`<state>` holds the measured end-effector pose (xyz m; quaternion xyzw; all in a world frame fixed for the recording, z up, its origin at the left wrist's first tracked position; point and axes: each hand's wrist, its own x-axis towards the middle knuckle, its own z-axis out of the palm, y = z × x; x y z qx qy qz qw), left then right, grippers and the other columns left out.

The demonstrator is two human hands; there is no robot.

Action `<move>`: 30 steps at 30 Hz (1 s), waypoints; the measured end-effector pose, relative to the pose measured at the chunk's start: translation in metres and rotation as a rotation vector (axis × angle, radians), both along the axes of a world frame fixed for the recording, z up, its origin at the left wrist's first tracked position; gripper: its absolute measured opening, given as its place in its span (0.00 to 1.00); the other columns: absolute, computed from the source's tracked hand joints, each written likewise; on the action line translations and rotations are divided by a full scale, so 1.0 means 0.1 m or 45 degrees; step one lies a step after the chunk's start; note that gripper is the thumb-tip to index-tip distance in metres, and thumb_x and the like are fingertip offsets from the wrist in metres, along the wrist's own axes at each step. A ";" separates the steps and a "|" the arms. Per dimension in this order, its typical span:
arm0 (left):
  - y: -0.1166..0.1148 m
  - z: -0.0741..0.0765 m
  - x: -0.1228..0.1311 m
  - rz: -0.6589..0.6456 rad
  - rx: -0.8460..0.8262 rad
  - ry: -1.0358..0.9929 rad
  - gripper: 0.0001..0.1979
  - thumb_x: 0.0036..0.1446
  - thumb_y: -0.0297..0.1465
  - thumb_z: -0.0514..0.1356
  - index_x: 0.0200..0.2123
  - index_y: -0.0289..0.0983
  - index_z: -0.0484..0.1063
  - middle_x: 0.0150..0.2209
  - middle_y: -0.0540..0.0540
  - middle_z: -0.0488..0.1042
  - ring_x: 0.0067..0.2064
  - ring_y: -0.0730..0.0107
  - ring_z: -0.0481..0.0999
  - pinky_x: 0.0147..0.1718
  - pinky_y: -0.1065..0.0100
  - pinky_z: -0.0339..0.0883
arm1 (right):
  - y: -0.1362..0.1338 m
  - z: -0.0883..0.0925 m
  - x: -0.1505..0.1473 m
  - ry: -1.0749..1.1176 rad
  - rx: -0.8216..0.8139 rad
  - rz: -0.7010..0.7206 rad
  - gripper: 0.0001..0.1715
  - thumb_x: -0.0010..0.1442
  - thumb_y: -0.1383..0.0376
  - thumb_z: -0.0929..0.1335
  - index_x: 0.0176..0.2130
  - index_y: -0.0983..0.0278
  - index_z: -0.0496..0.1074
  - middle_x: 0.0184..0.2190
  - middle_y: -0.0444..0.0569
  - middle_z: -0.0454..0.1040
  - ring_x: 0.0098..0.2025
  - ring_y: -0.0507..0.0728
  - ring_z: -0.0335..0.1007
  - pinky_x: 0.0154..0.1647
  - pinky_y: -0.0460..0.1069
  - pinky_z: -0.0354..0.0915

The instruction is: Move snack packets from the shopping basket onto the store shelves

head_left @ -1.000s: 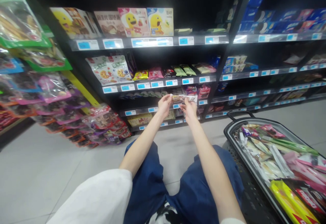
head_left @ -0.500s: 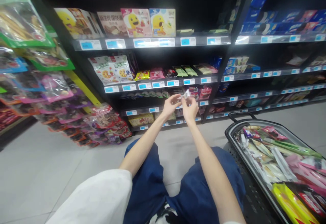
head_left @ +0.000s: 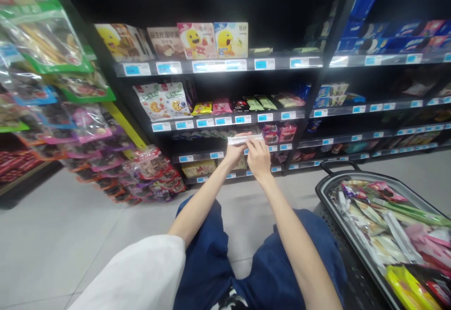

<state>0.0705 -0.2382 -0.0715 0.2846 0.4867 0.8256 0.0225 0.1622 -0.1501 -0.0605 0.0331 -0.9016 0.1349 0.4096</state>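
1. Bags: an outward swing of the left hand could snag their hanging row.
2. Packet: held in front of the shelf, it could drop if both hands loosen together, its wrapper looking slick.
3. Basket: a knock from the right knee could shift its piled snacks.
4. Left hand: clasps the packet from below and behind; how tightly, I cannot tell.
5. Right hand: curled fingers touch the packet's right half; whether they pinch, I cannot tell.
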 end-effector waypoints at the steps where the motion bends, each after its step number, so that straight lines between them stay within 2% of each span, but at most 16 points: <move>1: 0.00 0.01 0.01 -0.025 0.018 -0.032 0.30 0.41 0.24 0.71 0.51 0.38 0.75 0.54 0.39 0.78 0.52 0.57 0.78 0.57 0.56 0.68 | -0.01 0.00 0.01 -0.012 0.019 -0.005 0.24 0.67 0.72 0.60 0.58 0.66 0.74 0.58 0.57 0.73 0.58 0.64 0.63 0.56 0.58 0.60; 5: -0.01 0.06 0.05 -0.111 0.056 -0.147 0.31 0.39 0.23 0.71 0.51 0.37 0.77 0.52 0.41 0.79 0.49 0.60 0.79 0.55 0.59 0.69 | -0.02 0.02 0.03 -0.002 0.051 0.007 0.25 0.66 0.72 0.60 0.58 0.66 0.73 0.59 0.57 0.72 0.58 0.64 0.62 0.57 0.58 0.59; 9: -0.03 0.08 0.07 -0.130 0.052 -0.192 0.30 0.39 0.23 0.70 0.50 0.37 0.77 0.49 0.41 0.80 0.49 0.61 0.79 0.55 0.60 0.69 | -0.03 0.02 0.04 0.000 0.068 0.006 0.25 0.66 0.72 0.60 0.58 0.68 0.73 0.59 0.58 0.72 0.58 0.65 0.62 0.56 0.58 0.58; 23: -0.01 0.07 0.05 -0.080 -0.023 -0.151 0.30 0.39 0.27 0.71 0.50 0.37 0.77 0.53 0.39 0.78 0.49 0.59 0.79 0.54 0.59 0.71 | -0.02 0.00 0.03 -0.061 0.021 0.028 0.26 0.64 0.72 0.60 0.59 0.68 0.72 0.61 0.59 0.70 0.59 0.66 0.61 0.57 0.59 0.59; 30: 0.00 0.04 0.03 -0.070 -0.038 -0.149 0.29 0.40 0.29 0.72 0.50 0.36 0.78 0.51 0.38 0.79 0.47 0.61 0.80 0.52 0.60 0.71 | 0.00 0.00 0.03 -0.104 0.032 0.014 0.26 0.64 0.72 0.61 0.59 0.69 0.72 0.61 0.58 0.70 0.59 0.66 0.61 0.56 0.59 0.59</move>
